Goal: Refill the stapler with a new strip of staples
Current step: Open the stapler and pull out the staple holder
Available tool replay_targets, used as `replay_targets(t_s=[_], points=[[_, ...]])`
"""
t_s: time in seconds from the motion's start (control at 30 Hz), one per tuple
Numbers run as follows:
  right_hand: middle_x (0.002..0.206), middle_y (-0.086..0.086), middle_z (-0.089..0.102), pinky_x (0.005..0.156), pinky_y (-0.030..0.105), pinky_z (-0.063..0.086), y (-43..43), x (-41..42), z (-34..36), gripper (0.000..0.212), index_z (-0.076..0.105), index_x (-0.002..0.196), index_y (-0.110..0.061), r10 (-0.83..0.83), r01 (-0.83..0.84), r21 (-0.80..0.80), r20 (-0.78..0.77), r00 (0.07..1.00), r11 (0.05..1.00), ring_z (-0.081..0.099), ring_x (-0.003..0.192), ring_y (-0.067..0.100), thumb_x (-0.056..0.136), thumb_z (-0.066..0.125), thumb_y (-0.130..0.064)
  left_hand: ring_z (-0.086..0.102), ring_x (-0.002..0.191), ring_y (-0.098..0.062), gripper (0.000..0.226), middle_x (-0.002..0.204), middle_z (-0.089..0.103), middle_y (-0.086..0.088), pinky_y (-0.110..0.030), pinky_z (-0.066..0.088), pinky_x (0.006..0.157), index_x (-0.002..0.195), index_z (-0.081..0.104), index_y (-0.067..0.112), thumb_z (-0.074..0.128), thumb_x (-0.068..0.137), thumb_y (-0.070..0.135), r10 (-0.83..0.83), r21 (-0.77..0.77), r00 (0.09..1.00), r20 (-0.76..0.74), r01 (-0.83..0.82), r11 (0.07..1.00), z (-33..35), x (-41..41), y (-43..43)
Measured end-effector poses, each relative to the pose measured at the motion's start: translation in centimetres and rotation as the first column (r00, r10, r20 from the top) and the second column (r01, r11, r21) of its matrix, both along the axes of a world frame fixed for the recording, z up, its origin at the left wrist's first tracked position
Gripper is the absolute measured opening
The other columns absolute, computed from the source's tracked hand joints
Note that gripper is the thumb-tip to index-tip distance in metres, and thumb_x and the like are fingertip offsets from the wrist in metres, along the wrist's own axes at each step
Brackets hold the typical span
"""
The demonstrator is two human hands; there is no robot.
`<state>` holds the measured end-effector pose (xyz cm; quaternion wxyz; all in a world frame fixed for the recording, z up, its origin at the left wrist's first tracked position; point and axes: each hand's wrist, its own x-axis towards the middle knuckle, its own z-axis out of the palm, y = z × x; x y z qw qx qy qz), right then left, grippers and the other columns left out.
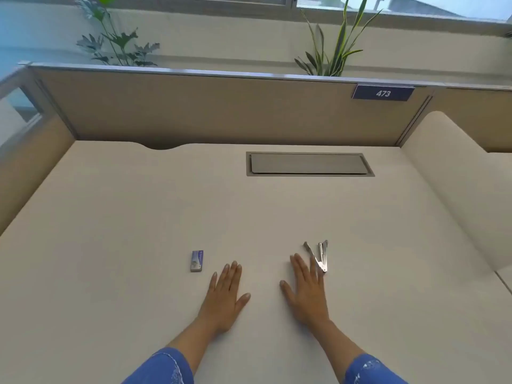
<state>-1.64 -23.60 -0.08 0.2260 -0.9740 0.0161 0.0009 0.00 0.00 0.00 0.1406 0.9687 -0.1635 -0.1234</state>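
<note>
We saw a pale desk [138,217] with a grey cable hatch [309,164] set flush in it. On it lay a small blue staple box [197,261], an opened metal stapler [319,255], and 2 flat hands: left hand [225,293], right hand [306,291].

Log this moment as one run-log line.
left hand: flat on desk, empty | right hand: flat, empty, beside stapler | stapler: hinged open | staple box: untouched

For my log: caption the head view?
Both hands, left and right, flat on desk; stapler open, staple box untouched.
</note>
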Motion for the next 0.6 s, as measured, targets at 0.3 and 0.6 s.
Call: replay_targets(t_s=[0.3,0.6], points=[[0.163,0.002,0.023,0.116,0.037,0.028,-4.5,2.1,1.8,0.065,0.024,0.155,-0.015,-0.243,0.248,0.081,-0.063,0.968,0.965,0.025,0.147,0.025,0.097,0.052,-0.016,-0.022,0.147,-0.02,0.075,0.155,-0.029,0.0,-0.021,-0.037,0.097,0.148,-0.02,0.01,0.022,0.1,0.051,-0.008,0.045,0.995,-0.1,0.013,0.999,0.1,0.4,0.1],[0.135,0.004,0.056,0.081,0.033,0.046,-3.4,2.1,1.6,0.023,0.067,0.115,-0.004,-0.278,0.277,0.136,-0.008,0.961,0.951,0.055,0.114,0.028,0.096,0.054,-0.006,-0.022,0.147,-0.018,0.074,0.159,-0.023,0.0,-0.038,-0.018,0.116,0.149,-0.017,0.013,0.022,0.099,0.051,-0.013,0.03,0.989,-0.145,0.018,0.999,-0.2,0.5,0.1]])
